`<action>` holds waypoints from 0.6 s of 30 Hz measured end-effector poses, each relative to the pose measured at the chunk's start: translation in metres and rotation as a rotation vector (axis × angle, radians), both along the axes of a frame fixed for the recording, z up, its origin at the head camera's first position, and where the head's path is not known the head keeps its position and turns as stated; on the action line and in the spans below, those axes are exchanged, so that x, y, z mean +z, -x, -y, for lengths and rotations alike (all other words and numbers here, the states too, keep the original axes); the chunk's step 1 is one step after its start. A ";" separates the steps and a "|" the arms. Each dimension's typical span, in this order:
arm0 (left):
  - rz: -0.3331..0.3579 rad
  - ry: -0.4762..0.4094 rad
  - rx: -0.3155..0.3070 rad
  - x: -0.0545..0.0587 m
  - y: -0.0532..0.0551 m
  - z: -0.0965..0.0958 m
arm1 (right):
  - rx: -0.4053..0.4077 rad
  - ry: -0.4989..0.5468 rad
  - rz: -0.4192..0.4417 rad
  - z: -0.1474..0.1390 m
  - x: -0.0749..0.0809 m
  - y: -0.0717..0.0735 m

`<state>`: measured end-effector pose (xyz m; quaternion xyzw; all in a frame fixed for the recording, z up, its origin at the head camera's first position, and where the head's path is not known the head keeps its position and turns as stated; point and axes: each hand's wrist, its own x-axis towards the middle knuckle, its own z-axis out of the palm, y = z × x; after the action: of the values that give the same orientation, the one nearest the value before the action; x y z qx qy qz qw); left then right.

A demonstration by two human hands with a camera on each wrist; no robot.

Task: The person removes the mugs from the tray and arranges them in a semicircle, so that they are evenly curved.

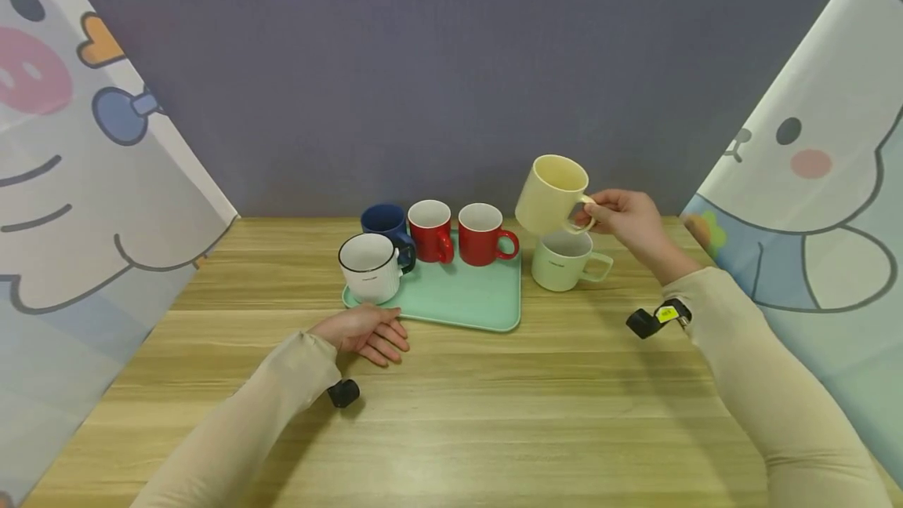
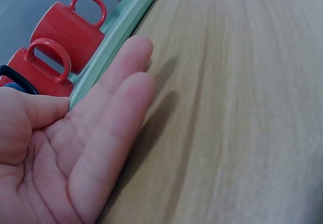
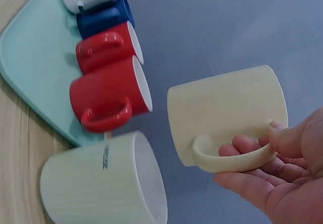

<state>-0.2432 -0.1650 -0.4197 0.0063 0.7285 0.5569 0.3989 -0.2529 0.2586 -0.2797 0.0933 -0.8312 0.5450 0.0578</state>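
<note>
My right hand (image 1: 624, 219) grips a pale yellow mug (image 3: 227, 110) by its handle, thumb on top and fingers curled through. The mug is tilted in the air, above and behind a pale green mug (image 1: 557, 266) that stands on the table right of the tray. Palm up with fingers extended, my left hand (image 1: 367, 333) lies at the front left edge of the mint green tray (image 1: 458, 306), holding nothing. On the tray stand a white mug with a black rim (image 1: 370, 277), a dark blue mug (image 1: 381, 218), a red mug (image 1: 426, 235) and another red mug (image 1: 480, 240).
The wooden table (image 1: 480, 422) runs up to a grey-blue wall (image 1: 437, 85). Cartoon-printed sheets hang at the left (image 1: 85, 179) and right (image 1: 825, 202). The white mug partly covers the blue one in the head view.
</note>
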 end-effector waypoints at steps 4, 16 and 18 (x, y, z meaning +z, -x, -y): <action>-0.008 -0.001 0.001 -0.001 -0.001 0.000 | -0.049 0.018 0.002 -0.011 -0.002 0.003; -0.011 0.002 -0.010 -0.002 -0.001 0.001 | -0.131 0.060 0.008 -0.039 -0.018 0.015; -0.011 0.001 -0.008 -0.002 -0.001 0.001 | -0.140 0.061 0.005 -0.044 -0.020 0.016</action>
<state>-0.2424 -0.1657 -0.4215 0.0121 0.7309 0.5549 0.3973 -0.2685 0.3022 -0.3001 0.0317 -0.8190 0.5647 0.0964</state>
